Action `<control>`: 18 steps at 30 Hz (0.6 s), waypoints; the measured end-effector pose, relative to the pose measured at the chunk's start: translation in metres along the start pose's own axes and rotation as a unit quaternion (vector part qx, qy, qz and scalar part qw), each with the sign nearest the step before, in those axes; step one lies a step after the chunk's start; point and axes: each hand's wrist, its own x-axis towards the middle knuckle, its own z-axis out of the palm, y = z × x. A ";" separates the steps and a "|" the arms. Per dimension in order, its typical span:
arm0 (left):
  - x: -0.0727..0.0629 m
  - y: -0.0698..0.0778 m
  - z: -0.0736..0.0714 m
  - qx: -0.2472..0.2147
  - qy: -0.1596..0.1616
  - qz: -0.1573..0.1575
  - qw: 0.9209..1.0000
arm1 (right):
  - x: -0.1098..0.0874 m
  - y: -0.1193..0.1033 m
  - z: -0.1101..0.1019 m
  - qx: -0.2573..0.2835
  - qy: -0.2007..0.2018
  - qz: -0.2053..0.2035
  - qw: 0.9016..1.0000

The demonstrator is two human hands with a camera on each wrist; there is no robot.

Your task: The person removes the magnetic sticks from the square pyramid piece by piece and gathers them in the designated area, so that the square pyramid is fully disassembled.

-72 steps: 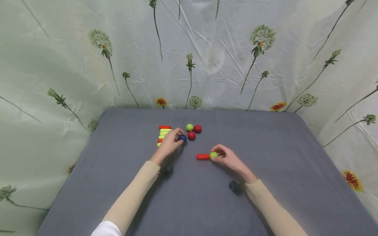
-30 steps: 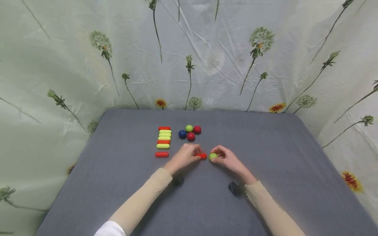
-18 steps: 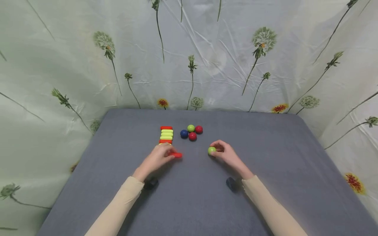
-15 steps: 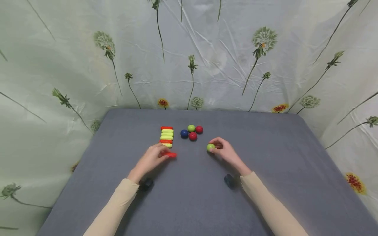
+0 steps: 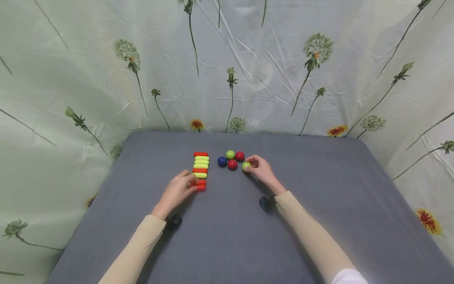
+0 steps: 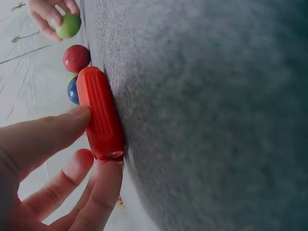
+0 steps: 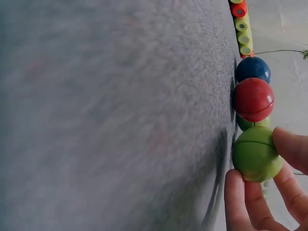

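Note:
In the left wrist view, my left hand (image 5: 177,191) has its thumb on the side of a red ridged plastic handle (image 6: 101,110) and its fingertips at the near end, which has a hole. Seen from the head, this handle (image 5: 201,188) lies alongside another red handle (image 5: 202,182), both partly hidden by the fingers. My right hand (image 5: 263,169) holds a green ball (image 7: 257,156) with a seam between thumb and fingers. The ball is close beside a cluster: a blue ball (image 5: 222,161), two red balls (image 5: 232,164) and another green ball (image 5: 230,154).
A row of yellow and red handles (image 5: 201,162) continues away from the left hand, left of the balls. All lie on a grey cloth-covered table (image 5: 220,236). A flower-printed curtain (image 5: 262,79) surrounds its far side and both flanks. Dark wrist cameras (image 5: 264,203) hang below the wrists.
My left hand let go of the blue ball at the cluster, then took a red handle from the middle and carried it left to the row's front end. My right hand moved the green ball forward-left.

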 end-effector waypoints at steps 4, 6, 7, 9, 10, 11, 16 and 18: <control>0.005 0.002 0.003 -0.011 0.005 -0.008 1.000 | 0.006 -0.003 0.006 -0.010 0.015 0.003 1.000; 0.006 0.003 0.004 -0.013 0.009 -0.013 1.000 | 0.008 -0.003 0.008 -0.017 0.022 0.007 1.000; 0.007 0.003 0.004 -0.012 0.011 -0.015 1.000 | 0.009 -0.003 0.009 -0.019 0.025 0.008 0.999; 0.007 0.004 0.004 -0.013 0.012 -0.021 1.000 | 0.010 -0.004 0.010 -0.024 0.028 0.007 0.999; 0.007 0.004 0.004 -0.010 0.011 -0.023 1.000 | 0.010 -0.004 0.011 -0.024 0.028 0.005 0.999; 0.007 0.005 0.004 -0.008 0.010 -0.025 1.000 | 0.010 -0.004 0.011 -0.022 0.027 0.005 0.999; 0.009 0.009 -0.004 -0.001 0.011 -0.039 0.999 | 0.006 -0.005 0.008 -0.008 0.010 -0.009 1.000; 0.012 0.013 -0.008 -0.008 0.018 -0.037 0.999 | 0.004 -0.005 0.004 -0.001 0.006 -0.013 1.000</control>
